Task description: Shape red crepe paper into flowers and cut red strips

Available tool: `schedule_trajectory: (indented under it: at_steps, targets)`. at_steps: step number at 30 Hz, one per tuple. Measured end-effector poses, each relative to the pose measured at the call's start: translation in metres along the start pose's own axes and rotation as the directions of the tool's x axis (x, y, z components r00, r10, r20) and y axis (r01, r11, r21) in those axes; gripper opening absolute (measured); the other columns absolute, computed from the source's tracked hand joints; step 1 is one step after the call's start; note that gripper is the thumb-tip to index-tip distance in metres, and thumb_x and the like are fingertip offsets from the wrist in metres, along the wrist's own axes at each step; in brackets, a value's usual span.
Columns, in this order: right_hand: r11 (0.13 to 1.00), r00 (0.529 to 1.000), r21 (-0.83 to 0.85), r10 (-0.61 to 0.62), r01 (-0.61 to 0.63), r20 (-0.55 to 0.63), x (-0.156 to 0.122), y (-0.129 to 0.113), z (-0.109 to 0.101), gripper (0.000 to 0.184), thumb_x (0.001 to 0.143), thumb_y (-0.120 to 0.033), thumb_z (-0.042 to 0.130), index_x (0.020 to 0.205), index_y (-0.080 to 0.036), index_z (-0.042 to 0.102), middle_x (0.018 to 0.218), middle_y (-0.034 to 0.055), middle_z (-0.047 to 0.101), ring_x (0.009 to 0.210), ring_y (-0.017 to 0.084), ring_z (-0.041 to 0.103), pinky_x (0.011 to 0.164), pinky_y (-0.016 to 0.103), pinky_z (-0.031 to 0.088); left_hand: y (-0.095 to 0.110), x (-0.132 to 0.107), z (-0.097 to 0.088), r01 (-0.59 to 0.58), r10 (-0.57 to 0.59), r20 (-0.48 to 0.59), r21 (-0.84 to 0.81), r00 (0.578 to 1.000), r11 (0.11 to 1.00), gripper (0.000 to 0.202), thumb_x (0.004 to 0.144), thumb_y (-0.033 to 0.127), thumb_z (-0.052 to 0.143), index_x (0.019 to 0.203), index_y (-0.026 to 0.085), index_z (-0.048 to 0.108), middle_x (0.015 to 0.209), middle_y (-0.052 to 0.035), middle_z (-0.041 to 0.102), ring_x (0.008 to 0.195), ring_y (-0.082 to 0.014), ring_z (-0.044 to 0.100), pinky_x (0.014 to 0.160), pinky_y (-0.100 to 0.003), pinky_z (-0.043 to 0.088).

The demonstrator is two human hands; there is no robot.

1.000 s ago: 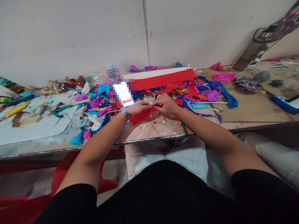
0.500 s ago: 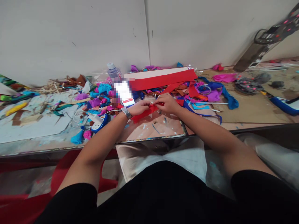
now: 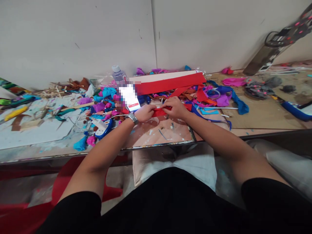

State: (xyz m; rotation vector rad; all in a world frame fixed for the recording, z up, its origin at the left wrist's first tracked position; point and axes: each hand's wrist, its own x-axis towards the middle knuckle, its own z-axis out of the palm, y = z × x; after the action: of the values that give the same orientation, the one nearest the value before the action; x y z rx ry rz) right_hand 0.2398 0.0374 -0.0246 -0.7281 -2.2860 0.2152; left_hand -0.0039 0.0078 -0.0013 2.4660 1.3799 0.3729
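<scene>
Both hands meet over the middle of the worktable (image 3: pixel 161 133). My left hand (image 3: pixel 145 112), with a metal watch on the wrist, is closed on one end of a strip of red crepe paper (image 3: pixel 159 112). My right hand (image 3: pixel 175 108) pinches the other end of the same strip. The paper is bunched short between the two hands, just above the table. Behind the hands lies a long red and white folded sheet (image 3: pixel 168 82) among many coloured paper scraps.
A plastic bottle (image 3: pixel 118 74) stands at the back by the wall. Sticks and tools litter the left side (image 3: pixel 48 107). A blue and white object (image 3: pixel 103 127) lies left of my wrist. Blue and pink scraps (image 3: pixel 231 94) spread right. A red chair (image 3: pixel 63 182) sits below.
The red strip that hung down to the left below my left hand has been gathered up; it is now a short bunch held between both hands.
</scene>
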Motion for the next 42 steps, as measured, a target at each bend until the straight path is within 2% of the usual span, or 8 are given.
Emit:
schedule_trajectory:
  at_steps: [5, 9, 15, 30, 38, 42]
  targets:
    - [1.000, 1.000, 0.002, -0.003, 0.003, -0.016, 0.000, 0.000, 0.001, 0.020, 0.095, -0.031, 0.066, 0.095, -0.024, 0.084, 0.099, 0.0075, 0.085, 0.100, 0.027, 0.074, 0.093, 0.044, 0.039, 0.000, -0.001, -0.001, 0.014, -0.016, 0.009, 0.174, 1.000, 0.985, 0.030, 0.090, 0.017, 0.045, 0.093, 0.017, 0.075, 0.084, -0.0097, 0.074, 0.075, -0.0231, 0.063, 0.072, -0.032, 0.042]
    - [1.000, 1.000, -0.004, -0.020, 0.020, -0.019, 0.000, 0.002, 0.003, 0.018, 0.094, -0.028, 0.067, 0.096, -0.024, 0.085, 0.099, 0.0074, 0.085, 0.099, 0.027, 0.074, 0.092, 0.043, 0.040, 0.002, -0.002, -0.002, 0.020, -0.024, 0.014, 0.229, 1.000, 0.973, 0.033, 0.092, 0.020, 0.044, 0.097, 0.016, 0.077, 0.088, -0.0117, 0.076, 0.078, -0.0243, 0.066, 0.073, -0.033, 0.043]
    - [0.999, 0.999, 0.001, -0.039, 0.040, -0.007, 0.000, 0.004, 0.005, 0.016, 0.092, -0.027, 0.069, 0.096, -0.025, 0.084, 0.099, 0.0067, 0.085, 0.099, 0.026, 0.073, 0.093, 0.042, 0.041, 0.009, -0.003, -0.005, -0.003, 0.001, 0.014, 0.189, 1.000, 0.982, 0.039, 0.096, 0.024, 0.040, 0.105, 0.015, 0.077, 0.094, -0.0112, 0.077, 0.083, -0.0247, 0.068, 0.076, -0.033, 0.046]
    - [0.998, 0.999, 0.037, -0.051, 0.052, -0.020, 0.000, 0.004, 0.007, 0.018, 0.092, -0.028, 0.067, 0.094, -0.026, 0.085, 0.095, 0.0060, 0.085, 0.096, 0.026, 0.074, 0.092, 0.043, 0.042, 0.015, -0.003, -0.007, 0.025, -0.033, 0.038, 0.194, 0.999, 0.981, 0.039, 0.097, 0.021, 0.038, 0.101, 0.014, 0.076, 0.093, -0.0113, 0.077, 0.084, -0.0246, 0.068, 0.077, -0.033, 0.046]
    - [0.997, 0.998, 0.042, -0.067, 0.068, -0.021, -0.001, 0.003, 0.008, 0.017, 0.093, -0.027, 0.068, 0.094, -0.025, 0.085, 0.095, 0.0060, 0.085, 0.096, 0.026, 0.075, 0.091, 0.043, 0.042, 0.014, -0.004, -0.004, 0.009, -0.012, 0.019, 0.116, 1.000, 0.993, 0.045, 0.103, 0.039, 0.037, 0.096, 0.015, 0.075, 0.088, -0.0107, 0.075, 0.080, -0.0236, 0.065, 0.070, -0.034, 0.041]
    - [0.998, 0.998, 0.032, -0.055, 0.055, -0.010, 0.000, 0.003, 0.007, 0.017, 0.093, -0.029, 0.068, 0.095, -0.025, 0.084, 0.097, 0.0067, 0.085, 0.096, 0.026, 0.074, 0.091, 0.043, 0.042, 0.012, -0.004, -0.004, 0.007, -0.007, 0.003, 0.096, 1.000, 0.995, 0.048, 0.105, 0.042, 0.035, 0.092, 0.016, 0.073, 0.085, -0.0103, 0.073, 0.077, -0.0227, 0.063, 0.068, -0.033, 0.038]
